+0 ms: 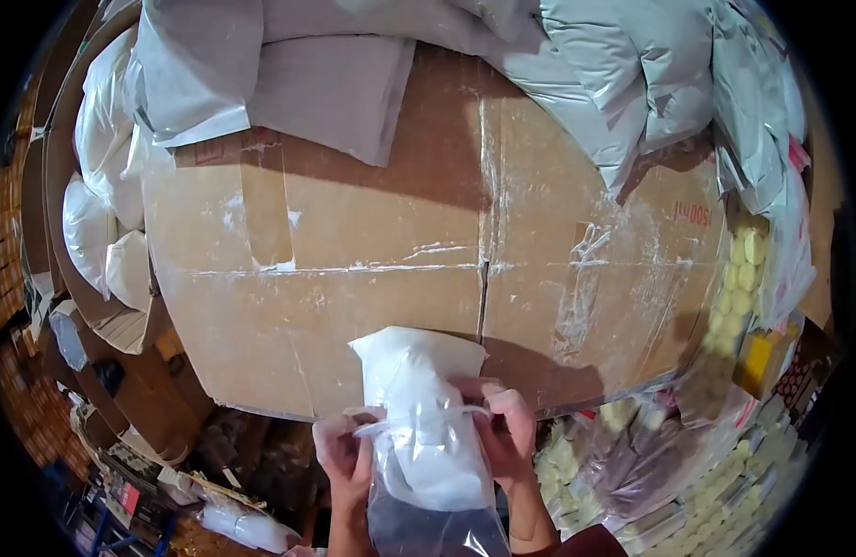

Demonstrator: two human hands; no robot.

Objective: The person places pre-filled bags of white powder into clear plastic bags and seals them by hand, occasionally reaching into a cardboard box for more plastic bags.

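Note:
A clear plastic bag of white material [418, 418] lies partly over the near edge of the cardboard surface [381, 223]. Its empty clear end points toward me. My left hand [344, 450] is at the bag's left side, fingers pinched on a thin whitish strip that crosses the bag. On the right side, my right hand [507, 432] pinches the other end of that strip, its fingers bent against the bag. The strip passes over the upper face of the bag.
Grey-white filled bags [613, 74] lie along the far edge. At the left, a cardboard box [122, 330] holds white bags [103, 139]. Packs of yellowish round items [743, 278] are on the right, and more packs [706, 492] sit lower right.

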